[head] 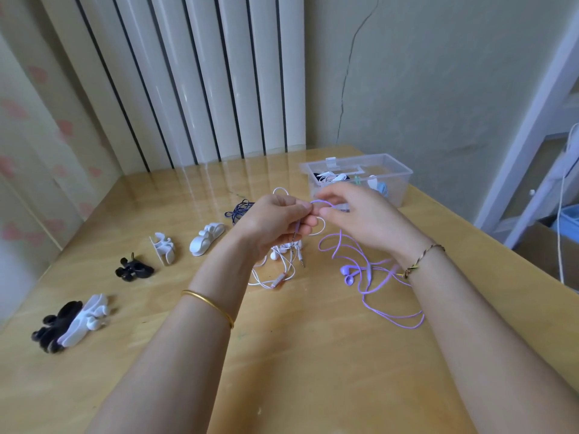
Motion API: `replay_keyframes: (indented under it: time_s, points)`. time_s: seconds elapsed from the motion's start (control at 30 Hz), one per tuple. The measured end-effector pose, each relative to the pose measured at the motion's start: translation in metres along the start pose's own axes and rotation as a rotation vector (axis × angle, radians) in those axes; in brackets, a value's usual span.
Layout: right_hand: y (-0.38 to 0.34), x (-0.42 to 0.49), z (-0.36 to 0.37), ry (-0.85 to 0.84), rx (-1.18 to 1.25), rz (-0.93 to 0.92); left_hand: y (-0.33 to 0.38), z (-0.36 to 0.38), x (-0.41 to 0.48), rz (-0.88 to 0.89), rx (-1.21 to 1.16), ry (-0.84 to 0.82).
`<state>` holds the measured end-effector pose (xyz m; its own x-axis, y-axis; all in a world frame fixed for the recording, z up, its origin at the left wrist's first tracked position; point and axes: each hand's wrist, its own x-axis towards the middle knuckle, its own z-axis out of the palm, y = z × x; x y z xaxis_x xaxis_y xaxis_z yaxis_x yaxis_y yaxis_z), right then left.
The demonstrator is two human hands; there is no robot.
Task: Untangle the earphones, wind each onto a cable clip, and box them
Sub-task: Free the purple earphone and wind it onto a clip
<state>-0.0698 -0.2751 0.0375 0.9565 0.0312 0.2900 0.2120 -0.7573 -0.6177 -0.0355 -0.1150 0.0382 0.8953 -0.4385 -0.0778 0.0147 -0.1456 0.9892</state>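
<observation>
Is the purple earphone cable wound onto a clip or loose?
Loose: the purple earphone cable lies in open loops on the table, on no clip; the left hand and right hand pinch its plug end.

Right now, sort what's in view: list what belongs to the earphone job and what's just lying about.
Job: purple earphones, pinched by left hand and right hand; white earphones; dark blue cable; cable clips; clear box.
Lying about: radiator; blue bin.

Both hands pinch the purple earphone cable above the table.
</observation>
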Motion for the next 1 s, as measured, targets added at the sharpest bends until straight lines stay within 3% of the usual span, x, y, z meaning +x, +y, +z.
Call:
replay_keyframes:
  time_s: [0.2,0.4,0.53,0.7,0.87,1.0]
  points:
    - [0.002,0.002,0.013,0.037,0.369,-0.021,-0.001,-0.004,-0.004,-0.057,-0.179,-0.030]
    - [0.006,0.009,0.025,0.107,0.489,0.007,-0.007,-0.007,-0.011,-0.075,-0.361,-0.163]
    - [0.003,0.003,0.037,0.038,0.502,0.015,-0.011,-0.005,-0.008,-0.062,-0.617,-0.010]
    - [0.006,0.002,0.051,0.001,0.331,-0.053,-0.014,0.005,0.001,-0.031,-0.820,0.209]
    - [0.002,0.000,0.050,-0.151,0.114,-0.133,-0.022,0.012,0.003,0.163,-0.693,0.395]
    - [-0.006,0.000,0.036,-0.132,0.048,-0.116,-0.031,0.012,0.005,0.288,-0.321,0.505]
